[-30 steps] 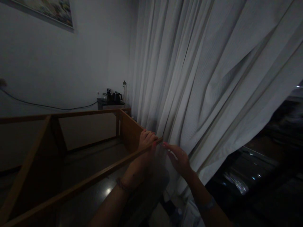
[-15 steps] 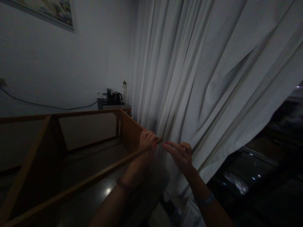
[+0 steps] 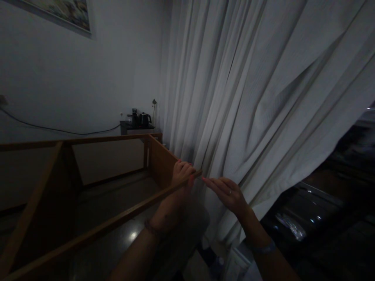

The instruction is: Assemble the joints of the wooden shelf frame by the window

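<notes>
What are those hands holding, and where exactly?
The left hand grips the wooden frame at its near corner by the curtain. The right hand holds nothing visible, fingertips near that corner.

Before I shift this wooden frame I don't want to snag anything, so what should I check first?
1. Left hand gripped over the frame's top corner: ok.
2. Right hand holding anything: not ok, fingers open beside the front rail end.
3. Curtain free of the corner: not ok, it hangs against it.
4. Corner joint seated: cannot tell, too dark.
5. Kettle on the far table apart from the frame: ok.
</notes>
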Tool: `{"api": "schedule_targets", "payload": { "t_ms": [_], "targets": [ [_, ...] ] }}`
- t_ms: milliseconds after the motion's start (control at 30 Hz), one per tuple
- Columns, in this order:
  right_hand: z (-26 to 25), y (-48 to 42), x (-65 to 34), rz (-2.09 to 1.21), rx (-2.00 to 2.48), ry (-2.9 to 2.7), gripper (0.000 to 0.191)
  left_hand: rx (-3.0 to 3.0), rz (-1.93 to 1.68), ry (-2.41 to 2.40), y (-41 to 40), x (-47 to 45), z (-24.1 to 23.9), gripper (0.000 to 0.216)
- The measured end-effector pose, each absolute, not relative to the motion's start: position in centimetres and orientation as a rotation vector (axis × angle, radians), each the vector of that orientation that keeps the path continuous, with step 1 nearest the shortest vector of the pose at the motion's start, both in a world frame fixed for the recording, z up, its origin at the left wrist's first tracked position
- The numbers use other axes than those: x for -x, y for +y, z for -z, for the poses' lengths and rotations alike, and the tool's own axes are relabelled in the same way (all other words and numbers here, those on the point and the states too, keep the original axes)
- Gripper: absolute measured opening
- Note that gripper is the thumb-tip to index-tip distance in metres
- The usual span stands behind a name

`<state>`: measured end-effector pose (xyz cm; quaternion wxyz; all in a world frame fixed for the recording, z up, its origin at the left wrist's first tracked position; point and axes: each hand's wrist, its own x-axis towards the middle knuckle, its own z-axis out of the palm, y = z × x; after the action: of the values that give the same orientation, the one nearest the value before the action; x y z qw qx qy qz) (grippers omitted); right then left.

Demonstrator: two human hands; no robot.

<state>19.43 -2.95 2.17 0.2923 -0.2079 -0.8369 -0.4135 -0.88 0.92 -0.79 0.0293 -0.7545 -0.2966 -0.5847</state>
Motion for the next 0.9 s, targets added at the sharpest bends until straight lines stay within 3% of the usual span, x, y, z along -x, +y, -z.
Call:
{"api": "schedule_targets", "payload": {
  "t_ms": [167, 500, 667, 900],
  "targets": [
    [-3.0, -3.3, -18.8, 0.944, 0.535, -2.254, 0.051, 2.322, 1.823, -0.911, 1.2, 0.8, 1.0, 0.045],
    [-0.4, -5.0, -15.1, 0.431, 0.87, -1.891, 0.019, 2.36, 1.832, -0.947, 1.3, 0.7, 1.3, 0.037],
    [-0.7, -5.5, -15.1, 0.403, 0.97, -1.856, 0.02, 2.335, 1.779, -0.935, 1.5, 0.9, 1.2, 0.029],
    [-1.1, -5.7, -15.4, 0.611, 0.991, -1.897, 0.023, 2.419, 1.643, -0.878, 0.8, 1.5, 0.6, 0.013]
  ]
}}
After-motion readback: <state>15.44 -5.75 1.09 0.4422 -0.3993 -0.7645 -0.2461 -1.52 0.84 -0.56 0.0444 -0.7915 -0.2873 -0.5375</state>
